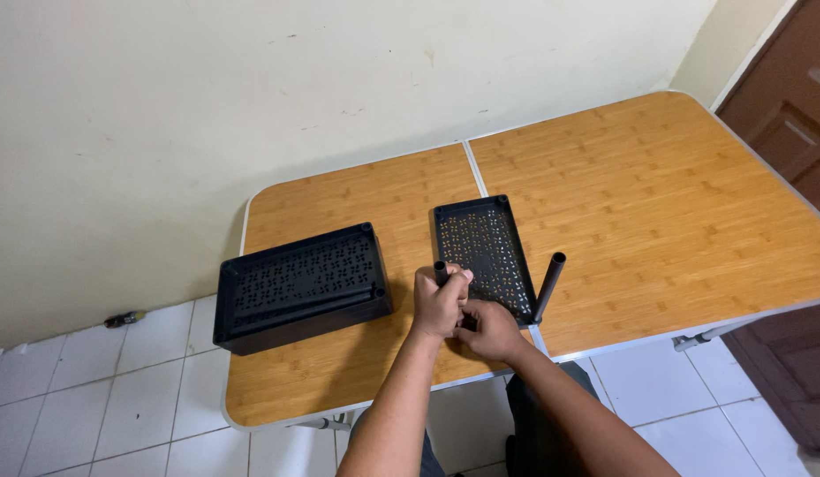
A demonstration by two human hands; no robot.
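Observation:
A flat black perforated tray (480, 243) lies on the wooden folding table (657, 194) near its front edge. A short black tube (547, 285) stands upright at the tray's near right corner. My left hand (439, 302) is shut around a second black tube (440, 268) at the tray's near left corner. My right hand (489, 329) rests just below it, fingers on the tray's near edge; its grip is partly hidden by the left hand.
A bigger black perforated tray (301, 284), with raised sides, sits on the table to the left. A pale wall runs behind the table. White tiles (101, 389) cover the floor, and a brown door (785, 115) stands at the right.

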